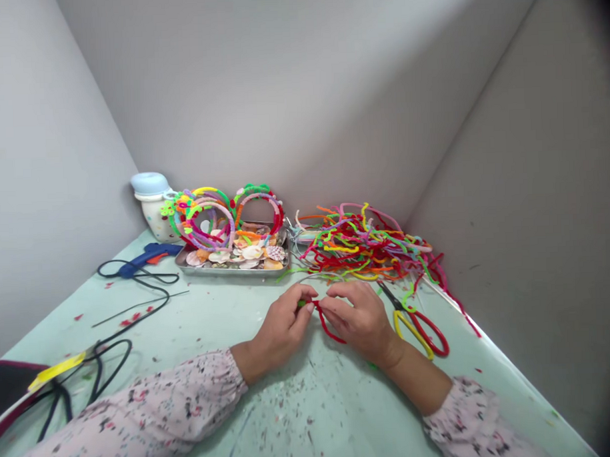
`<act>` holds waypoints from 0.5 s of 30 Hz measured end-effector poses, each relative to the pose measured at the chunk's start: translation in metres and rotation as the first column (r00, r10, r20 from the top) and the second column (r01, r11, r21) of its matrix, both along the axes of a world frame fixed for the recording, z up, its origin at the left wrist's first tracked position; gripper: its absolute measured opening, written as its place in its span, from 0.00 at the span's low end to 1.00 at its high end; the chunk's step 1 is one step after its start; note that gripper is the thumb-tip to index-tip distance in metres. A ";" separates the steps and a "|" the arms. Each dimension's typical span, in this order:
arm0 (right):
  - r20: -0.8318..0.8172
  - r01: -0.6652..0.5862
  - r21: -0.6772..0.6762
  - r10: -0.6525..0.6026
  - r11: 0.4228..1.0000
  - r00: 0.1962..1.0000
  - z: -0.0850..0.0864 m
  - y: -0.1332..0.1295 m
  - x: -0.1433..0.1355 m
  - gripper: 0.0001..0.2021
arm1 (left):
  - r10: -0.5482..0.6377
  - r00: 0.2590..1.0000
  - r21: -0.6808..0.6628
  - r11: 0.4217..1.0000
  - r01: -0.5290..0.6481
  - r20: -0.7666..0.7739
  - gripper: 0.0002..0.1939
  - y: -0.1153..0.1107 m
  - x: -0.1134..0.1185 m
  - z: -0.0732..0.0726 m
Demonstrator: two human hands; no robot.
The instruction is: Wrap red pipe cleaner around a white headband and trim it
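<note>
Near the middle of the table, my left hand (pixel 283 329) pinches a green and red fuzzy piece between thumb and fingers. Close by on its right, my right hand (pixel 361 320) is closed on a red pipe cleaner (pixel 329 329), whose loose end curves down between the hands. The fingertips hide part of the piece. A thin grey wire arcs just behind both hands. Scissors (pixel 418 328) with one yellow and one red handle lie to the right of my right hand, blades pointing away.
A metal tray (pixel 236 272) holds shells and colourful wrapped hoops (pixel 209 225). Beside it lies a heap of pipe cleaners (pixel 366 246). A blue glue gun (pixel 146 258), its black cable (pixel 160 303) and a blue-lidded cup (pixel 155 206) are at left. Walls enclose the table.
</note>
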State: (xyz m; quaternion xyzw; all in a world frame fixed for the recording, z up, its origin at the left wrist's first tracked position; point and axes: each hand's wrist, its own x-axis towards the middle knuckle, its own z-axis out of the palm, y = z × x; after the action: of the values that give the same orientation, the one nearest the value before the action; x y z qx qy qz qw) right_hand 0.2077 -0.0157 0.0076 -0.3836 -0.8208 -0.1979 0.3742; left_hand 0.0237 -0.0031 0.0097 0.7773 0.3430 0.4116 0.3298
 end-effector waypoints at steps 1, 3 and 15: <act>0.008 -0.001 0.006 0.001 1.000 1.000 0.000 0.000 0.000 0.06 | 0.000 1.000 0.001 1.000 0.000 -0.005 0.09 0.000 0.000 0.000; 0.023 -0.012 0.014 0.011 1.000 1.000 0.000 -0.001 0.001 0.07 | -0.004 1.000 0.018 1.000 0.004 -0.018 0.08 0.000 0.000 0.001; -0.008 -0.101 -0.006 0.101 0.995 0.995 -0.001 -0.001 0.002 0.09 | -0.023 0.996 0.103 0.994 0.031 -0.081 0.10 0.000 0.000 0.005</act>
State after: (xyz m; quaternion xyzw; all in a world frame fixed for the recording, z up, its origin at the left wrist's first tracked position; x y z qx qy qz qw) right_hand 0.2092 -0.0167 0.0070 -0.3436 -0.8382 -0.1748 0.3857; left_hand 0.0238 -0.0034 0.0147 0.8138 0.3231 0.3933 0.2804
